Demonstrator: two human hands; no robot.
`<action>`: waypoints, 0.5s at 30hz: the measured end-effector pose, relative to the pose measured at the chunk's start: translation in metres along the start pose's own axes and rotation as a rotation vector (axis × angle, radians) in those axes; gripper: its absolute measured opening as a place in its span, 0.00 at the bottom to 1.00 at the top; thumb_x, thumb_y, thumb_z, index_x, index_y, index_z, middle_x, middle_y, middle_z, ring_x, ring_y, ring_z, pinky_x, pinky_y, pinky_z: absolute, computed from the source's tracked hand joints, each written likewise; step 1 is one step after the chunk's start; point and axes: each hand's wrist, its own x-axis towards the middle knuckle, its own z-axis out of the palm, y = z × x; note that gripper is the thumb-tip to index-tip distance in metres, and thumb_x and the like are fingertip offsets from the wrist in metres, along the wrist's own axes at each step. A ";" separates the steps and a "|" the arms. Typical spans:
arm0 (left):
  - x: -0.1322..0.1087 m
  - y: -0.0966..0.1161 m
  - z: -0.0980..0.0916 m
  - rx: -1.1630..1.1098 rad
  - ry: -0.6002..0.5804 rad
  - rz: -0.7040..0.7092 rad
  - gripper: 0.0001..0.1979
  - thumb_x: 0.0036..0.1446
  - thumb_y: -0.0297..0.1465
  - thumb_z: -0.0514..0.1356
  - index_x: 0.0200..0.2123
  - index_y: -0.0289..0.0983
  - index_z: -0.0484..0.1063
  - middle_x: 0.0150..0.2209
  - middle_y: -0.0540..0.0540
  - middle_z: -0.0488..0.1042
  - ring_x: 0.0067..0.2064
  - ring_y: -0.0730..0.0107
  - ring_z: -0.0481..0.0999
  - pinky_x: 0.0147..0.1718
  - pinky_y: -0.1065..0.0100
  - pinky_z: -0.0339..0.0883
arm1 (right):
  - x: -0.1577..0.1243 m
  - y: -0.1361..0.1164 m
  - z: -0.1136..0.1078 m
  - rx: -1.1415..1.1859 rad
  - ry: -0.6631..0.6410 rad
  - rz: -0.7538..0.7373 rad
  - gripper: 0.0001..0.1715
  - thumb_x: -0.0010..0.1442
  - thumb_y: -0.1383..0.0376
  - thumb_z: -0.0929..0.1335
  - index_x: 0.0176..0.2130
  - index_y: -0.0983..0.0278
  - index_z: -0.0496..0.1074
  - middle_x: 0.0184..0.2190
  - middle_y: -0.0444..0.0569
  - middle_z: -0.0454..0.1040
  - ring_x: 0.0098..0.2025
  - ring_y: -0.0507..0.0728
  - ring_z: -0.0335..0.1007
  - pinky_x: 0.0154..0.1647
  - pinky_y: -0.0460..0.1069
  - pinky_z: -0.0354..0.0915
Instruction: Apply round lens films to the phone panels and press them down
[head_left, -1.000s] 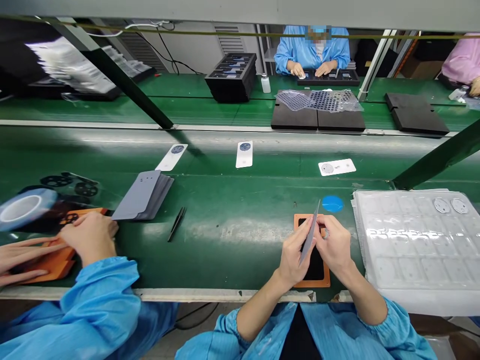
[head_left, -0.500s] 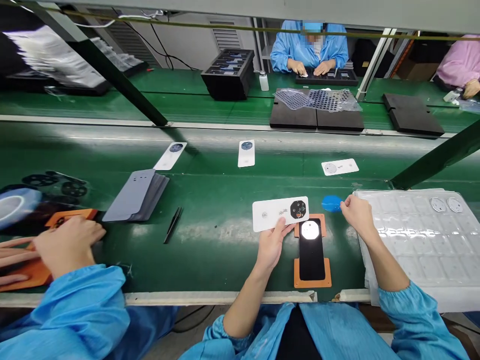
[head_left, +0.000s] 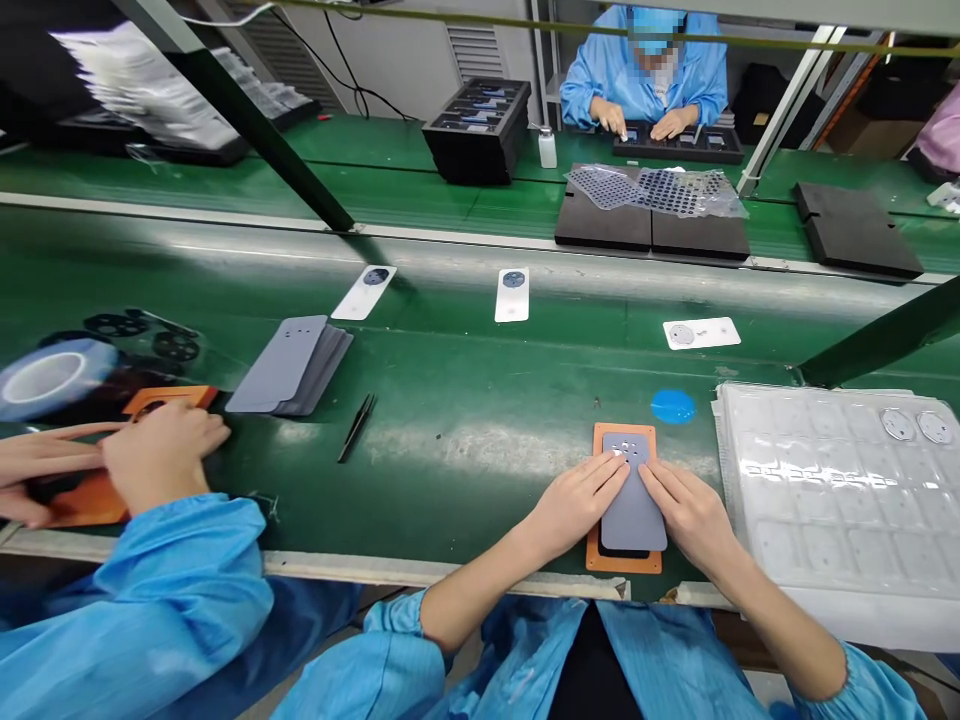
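Observation:
A phone back cover (head_left: 636, 505), grey face up, lies over an orange fixture (head_left: 609, 560), a little askew. A black strip shows below the cover's lower edge, and more of the fixture is hidden beneath it. My left hand (head_left: 577, 500) rests its closed-together fingers on the cover's left edge near the camera holes. On the opposite edge, the fingers of my right hand (head_left: 686, 503) press in, so the cover is held between both hands. Behind the fixture lies a blue oval film (head_left: 673, 406).
Black tweezers (head_left: 356, 428) and a stack of grey covers (head_left: 281, 365) lie left. Three white covers lie farther back, one being (head_left: 512, 296). A clear plastic tray (head_left: 840, 490) stands right. A co-worker's hands (head_left: 161, 445) work at another orange fixture. A slanted post (head_left: 877, 335) rises right.
The cover, formerly white side up in my left hand, is now grey side up on the fixture. My right hand has let go of the blue film and come to the cover.

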 end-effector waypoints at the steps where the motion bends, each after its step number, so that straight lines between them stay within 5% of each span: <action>1: 0.000 -0.001 0.000 0.009 -0.005 -0.001 0.23 0.69 0.21 0.51 0.65 0.36 0.64 0.60 0.33 0.72 0.64 0.55 0.69 0.62 0.54 0.68 | -0.001 0.001 0.001 0.001 0.000 -0.005 0.21 0.66 0.78 0.61 0.54 0.68 0.74 0.49 0.57 0.80 0.49 0.61 0.78 0.48 0.54 0.75; 8: -0.001 -0.004 -0.001 0.214 -0.231 -0.046 0.21 0.67 0.22 0.51 0.61 0.33 0.66 0.63 0.29 0.67 0.67 0.49 0.65 0.63 0.48 0.64 | -0.003 0.006 0.015 0.003 -0.149 -0.029 0.23 0.66 0.78 0.61 0.55 0.68 0.74 0.54 0.57 0.77 0.56 0.62 0.74 0.55 0.57 0.72; 15: 0.002 0.002 -0.007 0.295 -0.388 -0.053 0.27 0.61 0.23 0.55 0.64 0.29 0.63 0.68 0.27 0.59 0.72 0.42 0.53 0.67 0.46 0.53 | -0.001 -0.004 0.014 -0.029 -0.351 -0.024 0.32 0.60 0.74 0.62 0.62 0.79 0.65 0.64 0.67 0.66 0.66 0.68 0.62 0.67 0.60 0.61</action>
